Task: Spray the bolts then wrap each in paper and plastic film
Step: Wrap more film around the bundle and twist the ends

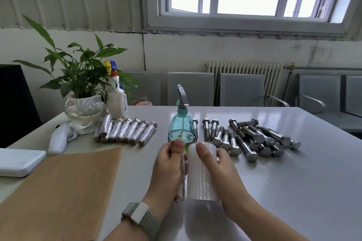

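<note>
My left hand grips a paper-wrapped bolt held lengthwise above the table. My right hand holds a white roll of plastic film pressed against the bolt's right side, thumb on top of the roll. Just behind both hands stands a blue-green spray bottle. Several bare steel bolts lie in a loose pile to the right. Several wrapped bolts lie in a row to the left. A stack of brown paper sheets lies at the near left.
A potted plant in a glass bowl and a white spray bottle stand at the back left. A white handheld device and a white slab lie at the left edge. Metal chairs stand beyond the table.
</note>
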